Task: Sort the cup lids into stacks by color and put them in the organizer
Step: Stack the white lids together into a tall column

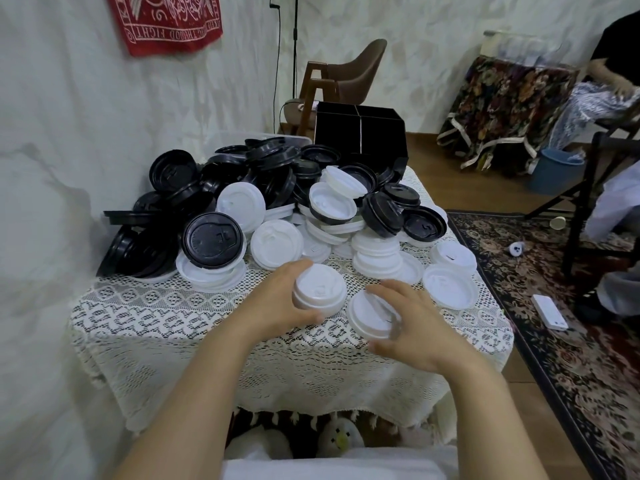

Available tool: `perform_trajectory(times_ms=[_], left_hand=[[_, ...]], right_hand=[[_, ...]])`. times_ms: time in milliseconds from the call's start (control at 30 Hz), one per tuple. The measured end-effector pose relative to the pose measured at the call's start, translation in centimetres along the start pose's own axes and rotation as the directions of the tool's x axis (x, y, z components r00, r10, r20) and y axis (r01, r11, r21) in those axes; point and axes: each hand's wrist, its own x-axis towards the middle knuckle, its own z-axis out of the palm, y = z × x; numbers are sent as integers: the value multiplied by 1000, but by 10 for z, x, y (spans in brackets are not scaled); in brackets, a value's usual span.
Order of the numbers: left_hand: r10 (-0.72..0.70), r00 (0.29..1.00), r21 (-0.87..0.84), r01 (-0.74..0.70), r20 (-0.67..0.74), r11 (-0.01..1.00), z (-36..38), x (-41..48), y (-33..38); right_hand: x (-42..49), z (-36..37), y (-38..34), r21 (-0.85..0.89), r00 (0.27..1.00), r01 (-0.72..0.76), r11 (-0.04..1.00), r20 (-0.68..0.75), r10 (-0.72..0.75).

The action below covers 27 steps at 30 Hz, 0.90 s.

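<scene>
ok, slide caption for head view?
Left hand grips white lid stack, right hand holds single white lid; mixed lid pile, black organizer behind.

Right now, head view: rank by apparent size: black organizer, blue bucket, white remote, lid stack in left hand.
1. black organizer
2. blue bucket and lid stack look alike; the stack is nearer, so unranked
3. white remote

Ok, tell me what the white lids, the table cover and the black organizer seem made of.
The white lids: thin moulded plastic, matte, slight sheen; embossed sip details. The table cover: lace-like fabric, probably cotton; open patterned holes, fringed edge. The black organizer: rigid panels, perhaps acrylic or board; straight edges, pale seams.
</scene>
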Motion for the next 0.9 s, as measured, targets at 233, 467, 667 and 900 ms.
perform_trajectory(times_ms=[233, 467, 667, 900], left_hand=[[-21, 999, -76, 25, 47, 997, -2, 3, -3], [5, 1000, -73, -3, 25, 997, 1, 5, -3], [-8, 999, -114, 12, 35, 993, 1, 6, -6], [35, 977, -2, -36, -210, 999, -17, -1, -15]], right_hand=[[-3, -7, 6, 122, 999, -1, 993, -34, 5], [12, 4, -28, 184, 927, 183, 966, -360, -107], [36, 37, -47, 132, 938, 187, 974, -318, -137], [42, 49, -45, 113, 944, 196, 974, -291, -156]])
